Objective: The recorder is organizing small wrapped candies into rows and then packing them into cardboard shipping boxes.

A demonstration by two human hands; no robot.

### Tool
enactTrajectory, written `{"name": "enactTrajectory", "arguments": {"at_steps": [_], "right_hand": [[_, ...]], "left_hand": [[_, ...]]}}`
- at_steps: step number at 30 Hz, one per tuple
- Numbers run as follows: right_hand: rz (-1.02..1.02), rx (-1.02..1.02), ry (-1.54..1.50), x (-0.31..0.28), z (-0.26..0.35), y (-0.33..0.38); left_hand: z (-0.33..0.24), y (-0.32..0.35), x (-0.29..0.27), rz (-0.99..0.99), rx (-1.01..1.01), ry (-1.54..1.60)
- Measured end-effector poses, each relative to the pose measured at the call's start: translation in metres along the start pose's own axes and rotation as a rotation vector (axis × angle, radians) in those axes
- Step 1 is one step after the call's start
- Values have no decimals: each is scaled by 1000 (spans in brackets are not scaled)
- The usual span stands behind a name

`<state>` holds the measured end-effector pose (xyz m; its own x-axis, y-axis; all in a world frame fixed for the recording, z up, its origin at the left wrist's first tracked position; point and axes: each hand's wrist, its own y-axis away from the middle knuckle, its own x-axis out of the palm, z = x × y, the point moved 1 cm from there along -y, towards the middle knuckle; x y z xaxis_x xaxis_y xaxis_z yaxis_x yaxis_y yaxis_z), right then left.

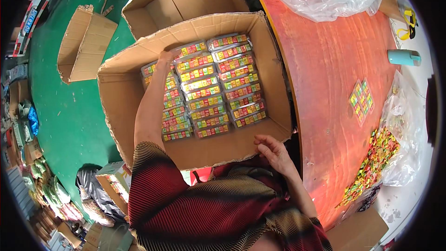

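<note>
Left hand (166, 56) reaching into cardboard box (121, 107), fingers on rows of colourful wrapped packs (218, 88); right hand (272, 151), fingers loosely curled, resting on box rim.

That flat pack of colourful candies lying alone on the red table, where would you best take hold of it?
Probably by its two long edges, coming from above. The lone pack lies flat on the red table, apart from the loose sweets, so only its top and thin sides are free for fingers.
</note>
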<state>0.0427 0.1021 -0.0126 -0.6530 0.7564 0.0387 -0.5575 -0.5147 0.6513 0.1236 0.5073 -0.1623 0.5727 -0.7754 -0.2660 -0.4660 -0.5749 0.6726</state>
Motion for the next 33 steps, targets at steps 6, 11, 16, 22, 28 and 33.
{"name": "enactTrajectory", "arguments": {"at_steps": [6, 11, 16, 22, 28, 33], "right_hand": [[-35, 27, -27, -3, -5, 0], [24, -2, -14, 4, -2, 0], [-27, 39, -36, 0, -9, 0], [-19, 20, -37, 1, -10, 0], [-19, 17, -24, 2, -10, 0], [-29, 8, -27, 3, -13, -1]], "left_hand": [[35, -29, 26, -64, 263, 268], [89, -114, -14, -334, 277, -8], [45, -17, 45, -495, 251, -300], [55, 55, 53, -682, 881, -898], [58, 57, 48, -370, 1010, -985], [66, 53, 45, -367, 1104, -991]]}}
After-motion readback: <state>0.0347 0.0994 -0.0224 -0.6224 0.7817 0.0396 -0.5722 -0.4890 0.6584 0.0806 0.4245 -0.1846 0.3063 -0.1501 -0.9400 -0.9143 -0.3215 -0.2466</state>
